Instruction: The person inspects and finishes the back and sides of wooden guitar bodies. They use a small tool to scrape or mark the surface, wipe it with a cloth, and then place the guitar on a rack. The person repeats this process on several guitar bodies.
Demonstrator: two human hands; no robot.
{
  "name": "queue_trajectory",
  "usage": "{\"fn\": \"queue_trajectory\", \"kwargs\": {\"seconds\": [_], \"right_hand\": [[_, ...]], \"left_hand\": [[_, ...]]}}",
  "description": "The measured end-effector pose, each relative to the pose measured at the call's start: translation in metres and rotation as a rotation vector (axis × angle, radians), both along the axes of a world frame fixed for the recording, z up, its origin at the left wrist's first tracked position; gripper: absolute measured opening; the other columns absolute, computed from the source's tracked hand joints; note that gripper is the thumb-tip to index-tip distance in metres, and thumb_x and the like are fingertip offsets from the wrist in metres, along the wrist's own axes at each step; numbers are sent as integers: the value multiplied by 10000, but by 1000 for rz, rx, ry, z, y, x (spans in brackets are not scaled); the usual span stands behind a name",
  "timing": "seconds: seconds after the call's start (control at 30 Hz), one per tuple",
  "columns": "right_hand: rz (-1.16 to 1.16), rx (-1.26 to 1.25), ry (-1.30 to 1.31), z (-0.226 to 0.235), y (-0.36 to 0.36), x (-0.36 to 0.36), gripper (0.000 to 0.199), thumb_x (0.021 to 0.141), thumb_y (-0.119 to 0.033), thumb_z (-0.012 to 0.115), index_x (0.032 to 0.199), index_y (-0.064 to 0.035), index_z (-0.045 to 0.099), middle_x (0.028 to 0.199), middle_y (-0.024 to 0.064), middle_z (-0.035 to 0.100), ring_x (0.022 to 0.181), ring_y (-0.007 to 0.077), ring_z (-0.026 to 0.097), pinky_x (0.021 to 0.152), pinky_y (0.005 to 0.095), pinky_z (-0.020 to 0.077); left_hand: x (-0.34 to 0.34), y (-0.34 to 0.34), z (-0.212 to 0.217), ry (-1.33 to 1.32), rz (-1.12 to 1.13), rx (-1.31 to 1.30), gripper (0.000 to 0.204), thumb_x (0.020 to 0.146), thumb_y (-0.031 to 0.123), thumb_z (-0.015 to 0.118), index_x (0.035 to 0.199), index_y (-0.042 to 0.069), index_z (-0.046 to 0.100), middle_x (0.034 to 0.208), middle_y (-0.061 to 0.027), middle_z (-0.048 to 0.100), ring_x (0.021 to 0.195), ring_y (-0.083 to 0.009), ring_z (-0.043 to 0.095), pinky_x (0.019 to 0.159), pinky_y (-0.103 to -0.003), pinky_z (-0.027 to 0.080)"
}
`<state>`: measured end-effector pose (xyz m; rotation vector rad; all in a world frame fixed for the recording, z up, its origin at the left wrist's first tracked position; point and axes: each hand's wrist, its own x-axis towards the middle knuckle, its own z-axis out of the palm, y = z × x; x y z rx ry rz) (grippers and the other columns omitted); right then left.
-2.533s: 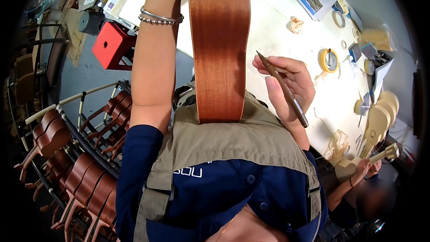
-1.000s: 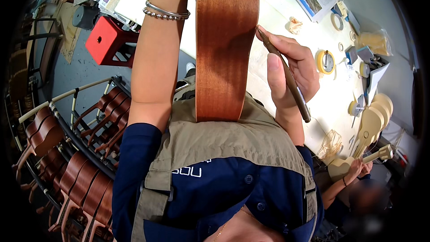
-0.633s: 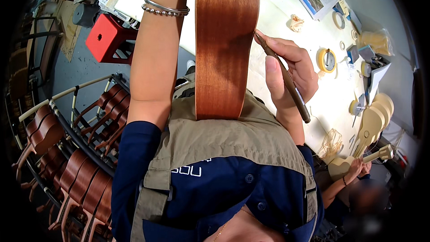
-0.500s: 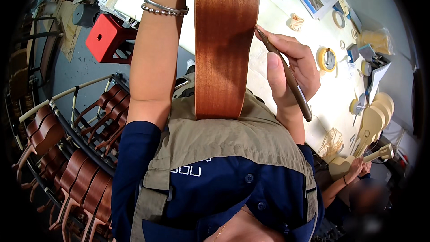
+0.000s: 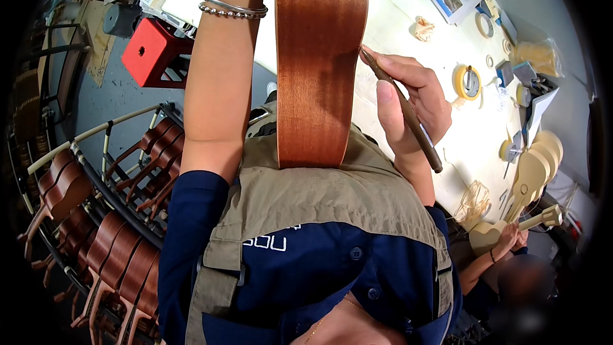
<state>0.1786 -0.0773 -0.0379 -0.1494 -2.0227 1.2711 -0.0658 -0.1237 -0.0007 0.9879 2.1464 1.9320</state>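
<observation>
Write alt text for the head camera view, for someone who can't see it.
Seen from above, a person props a reddish-brown wooden instrument body against their chest while the right hand holds a thin dark tool to its right edge. The left forearm reaches up past the body; beyond lies a white worktable.

The left hand is cut off by the top edge, only the forearm with its bracelets (image 5: 233, 9) showing. The reddish wooden instrument body (image 5: 321, 57) runs out of frame at the top too, its front face hidden. At lower right, a co-worker's head is blurred.
</observation>
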Motion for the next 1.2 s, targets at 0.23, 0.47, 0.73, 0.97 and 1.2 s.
{"fn": "queue_trajectory", "kwargs": {"seconds": [0.23, 0.47, 0.73, 0.97, 1.2], "right_hand": [[-7, 13, 46, 0, 2, -5, 147, 729, -12, 635, 871, 17, 613, 862, 148, 676, 763, 210, 667, 684, 263, 519], [32, 23, -57, -2, 1, 5, 147, 730, -12, 635, 873, 13, 617, 864, 146, 675, 771, 209, 664, 684, 264, 519], [13, 13, 8, -2, 2, 0, 153, 729, -9, 640, 879, 9, 618, 863, 143, 674, 775, 204, 663, 688, 264, 517], [55, -12, -52, -6, 0, 9, 159, 727, 0, 637, 885, 4, 620, 872, 140, 675, 774, 204, 660, 694, 263, 516], [55, -29, -102, -4, -3, 15, 155, 733, -6, 641, 886, -1, 621, 872, 136, 674, 780, 210, 660, 698, 270, 517]], "left_hand": [[-2, 0, 0, 45, 16, -21, 453, 922, 341, 466, 930, -91, 602, 792, -76, 611, 755, -133, 566, 718, -271, 462], [1, -2, 0, 51, 61, -59, 479, 905, 365, 475, 900, -95, 607, 751, -95, 616, 731, -157, 576, 699, -279, 457], [0, -3, 3, 66, 93, -150, 502, 908, 381, 454, 880, -98, 601, 743, -105, 617, 741, -161, 574, 687, -288, 435], [-2, -3, -1, 115, 100, -98, 490, 911, 369, 451, 864, -101, 582, 720, -114, 602, 723, -165, 562, 673, -298, 432], [10, -9, 12, 90, 86, -163, 485, 913, 364, 455, 906, -105, 577, 733, -126, 600, 743, -171, 573, 685, -289, 440]]}}
